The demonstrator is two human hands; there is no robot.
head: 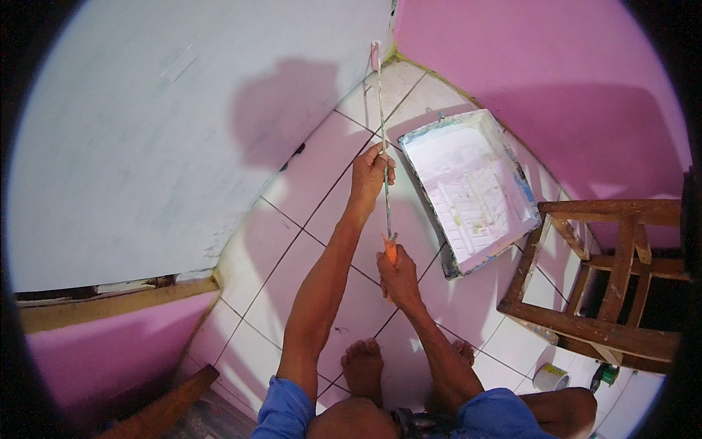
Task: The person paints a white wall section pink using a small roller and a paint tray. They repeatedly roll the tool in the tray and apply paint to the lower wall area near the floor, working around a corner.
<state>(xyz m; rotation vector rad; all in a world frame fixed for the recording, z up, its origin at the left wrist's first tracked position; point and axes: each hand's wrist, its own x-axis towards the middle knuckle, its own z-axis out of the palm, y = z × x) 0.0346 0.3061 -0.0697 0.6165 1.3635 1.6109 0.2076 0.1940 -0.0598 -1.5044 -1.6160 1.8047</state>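
A mini paint roller stretches away from me, its small pale-pink roller sleeve (pixel 375 56) up against or just in front of the white panel (pixel 137 164), near the corner; contact cannot be told. My right hand (pixel 398 274) grips the orange handle (pixel 390 251). Farther up, the fingers of my left hand (pixel 372 173) close around the long metal rod (pixel 382 118), which is smeared with paint. To the right of both hands lies a paint tray (pixel 493 131) on the floor, with whitish-pink paint over its ribbed bottom.
A wooden stool or chair frame (pixel 595 206) stands at the right, close to the tray. Beyond the tray rises a pink wall (pixel 548 49). A small tub (pixel 551 377) lies on the tiled floor (pixel 285 247) at lower right. A wooden piece (pixel 164 403) juts in at lower left.
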